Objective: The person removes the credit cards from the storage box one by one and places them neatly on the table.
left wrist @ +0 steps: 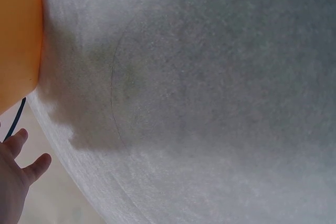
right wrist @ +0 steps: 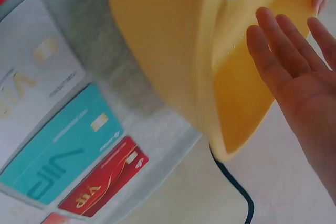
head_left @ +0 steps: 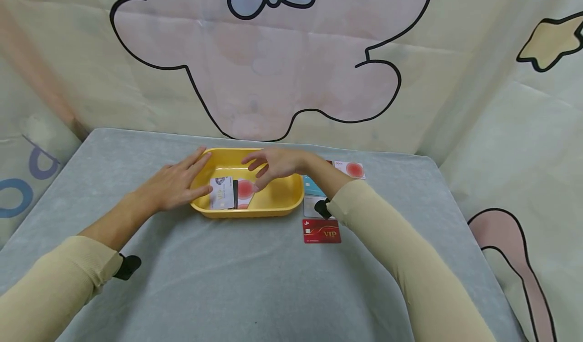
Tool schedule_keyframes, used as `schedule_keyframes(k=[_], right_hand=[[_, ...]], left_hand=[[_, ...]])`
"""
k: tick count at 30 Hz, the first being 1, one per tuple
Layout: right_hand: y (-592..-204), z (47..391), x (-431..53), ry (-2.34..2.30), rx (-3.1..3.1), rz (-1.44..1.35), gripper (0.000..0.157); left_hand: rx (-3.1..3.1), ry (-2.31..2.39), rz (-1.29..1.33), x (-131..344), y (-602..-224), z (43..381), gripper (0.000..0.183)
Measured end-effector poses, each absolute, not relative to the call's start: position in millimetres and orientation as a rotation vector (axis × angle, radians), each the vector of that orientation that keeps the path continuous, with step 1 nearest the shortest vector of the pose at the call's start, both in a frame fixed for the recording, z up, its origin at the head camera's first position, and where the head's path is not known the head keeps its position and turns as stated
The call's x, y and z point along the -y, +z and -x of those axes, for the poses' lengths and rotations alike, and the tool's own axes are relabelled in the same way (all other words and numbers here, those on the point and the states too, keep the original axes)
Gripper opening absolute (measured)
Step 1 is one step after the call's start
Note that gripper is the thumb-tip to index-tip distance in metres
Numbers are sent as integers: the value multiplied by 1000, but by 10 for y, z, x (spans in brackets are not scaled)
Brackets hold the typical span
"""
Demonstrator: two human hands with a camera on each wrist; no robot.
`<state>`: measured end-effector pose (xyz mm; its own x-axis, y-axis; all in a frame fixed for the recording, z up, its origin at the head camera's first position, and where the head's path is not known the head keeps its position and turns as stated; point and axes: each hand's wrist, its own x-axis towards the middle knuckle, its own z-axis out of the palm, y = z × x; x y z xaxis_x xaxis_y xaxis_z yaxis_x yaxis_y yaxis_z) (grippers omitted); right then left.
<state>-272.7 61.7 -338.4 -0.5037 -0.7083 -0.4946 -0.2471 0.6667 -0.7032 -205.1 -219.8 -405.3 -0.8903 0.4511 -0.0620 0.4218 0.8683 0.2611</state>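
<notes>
A yellow tray [head_left: 248, 214] stands on the cloth. At its left rim rests my left hand [head_left: 175, 182], fingers spread and straight, the thumb reaching inside toward a silver VIP card [head_left: 221, 194]. Next to that card a dark card [head_left: 235, 195] shows as a strip, beside a white card with a red circle [head_left: 246, 190]. My right hand [head_left: 280, 164] hangs over the tray with loosely bent fingers; its thumb overlaps the edge of the red-circle card in the head view. In the right wrist view the right palm [right wrist: 315, 98] faces the camera, holding nothing.
Right of the tray lie a red VIP card [head_left: 321, 231], a silver card [right wrist: 39, 51], a teal card [right wrist: 68, 142], a second red card [right wrist: 105, 177] and another red-circle card [head_left: 351, 169]. The right forearm partly covers them. A patterned curtain [head_left: 455, 79] hangs behind the table.
</notes>
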Motion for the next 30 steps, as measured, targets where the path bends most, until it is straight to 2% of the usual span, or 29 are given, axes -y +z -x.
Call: schedule_keyframes(k=[6, 16, 30], right_hand=[[-3419, 2766, -484, -690, -1994, 743, 83], [-3524, 2809, -290, -814, -1881, 721, 68], [-3581, 2833, -124, -706, -1986, 742, 66]], left_hand=[[-2924, 372, -670, 2200, -4046, 2056, 85], [-2912, 350, -655, 2203, -4060, 2064, 85], [-2944, 412, -690, 2209, -4086, 2055, 82]])
